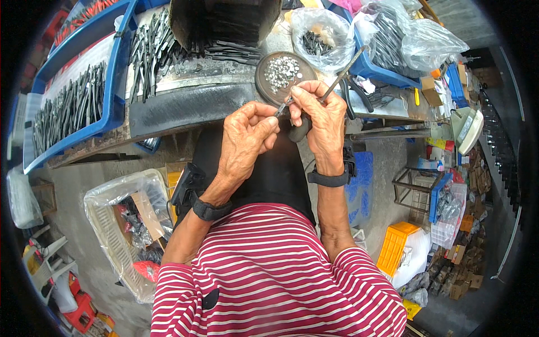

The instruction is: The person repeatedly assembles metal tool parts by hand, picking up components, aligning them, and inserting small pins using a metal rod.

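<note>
Over the near edge of the workbench, my left hand [245, 137] is closed, with thumb and forefinger pinching a small, thin metal-and-dark piece [281, 109]. My right hand [324, 117] meets it from the right, fingertips together at the piece's far end; what they pinch there is too small to name. That hand also wraps round a long thin rod-like tool [343, 74]. The tool's thick dark handle end [301, 129] sticks out below the palm, and its shaft slants up to the right. Just beyond my hands is a round brown dish [261, 78] of small shiny metal parts [282, 72].
Dark slender pieces fill a blue tray [115, 109] at left and lie in heaps [151, 53] on the bench. A clear bag [337, 39] and another blue bin [368, 68] stand at far right, near black-handled pliers [359, 95]. A plastic-lined basket [104, 210] sits on the floor.
</note>
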A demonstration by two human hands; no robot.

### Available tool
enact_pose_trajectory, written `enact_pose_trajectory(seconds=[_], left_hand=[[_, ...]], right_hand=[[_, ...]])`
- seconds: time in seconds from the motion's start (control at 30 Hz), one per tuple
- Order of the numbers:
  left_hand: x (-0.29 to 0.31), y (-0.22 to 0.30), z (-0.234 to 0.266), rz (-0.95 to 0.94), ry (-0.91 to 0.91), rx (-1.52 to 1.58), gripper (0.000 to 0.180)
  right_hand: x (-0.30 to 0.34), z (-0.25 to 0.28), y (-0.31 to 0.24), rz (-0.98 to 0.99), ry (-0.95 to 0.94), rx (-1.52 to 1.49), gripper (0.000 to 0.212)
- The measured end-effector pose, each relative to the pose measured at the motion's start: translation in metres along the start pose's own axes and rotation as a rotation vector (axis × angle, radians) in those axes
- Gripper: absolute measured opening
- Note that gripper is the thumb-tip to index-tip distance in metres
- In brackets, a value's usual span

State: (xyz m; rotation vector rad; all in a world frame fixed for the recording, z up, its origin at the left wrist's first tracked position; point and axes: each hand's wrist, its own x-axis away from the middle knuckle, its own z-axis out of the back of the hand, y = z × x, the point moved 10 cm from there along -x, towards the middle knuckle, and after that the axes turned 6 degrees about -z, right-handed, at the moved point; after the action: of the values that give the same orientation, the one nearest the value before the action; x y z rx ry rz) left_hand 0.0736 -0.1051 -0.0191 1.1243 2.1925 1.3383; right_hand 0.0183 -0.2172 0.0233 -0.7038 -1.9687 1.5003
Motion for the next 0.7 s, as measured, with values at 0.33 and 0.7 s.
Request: enact_pose_trajectory(seconds=[0.33,0.7], left_hand=[[0.0003,-0.0016,0.0001,0.015,0.005,-0.009,0.014],[-0.0008,-0.0044,0.001,-0.006,-0.008,0.004,0.013]], right_hand=[[-0.0017,0.0013,0.005,-0.02,0.002,-0.026,0.01],[-0.0022,0.0015,0.0075,-0.017,-0.001,0.023,0.01]])
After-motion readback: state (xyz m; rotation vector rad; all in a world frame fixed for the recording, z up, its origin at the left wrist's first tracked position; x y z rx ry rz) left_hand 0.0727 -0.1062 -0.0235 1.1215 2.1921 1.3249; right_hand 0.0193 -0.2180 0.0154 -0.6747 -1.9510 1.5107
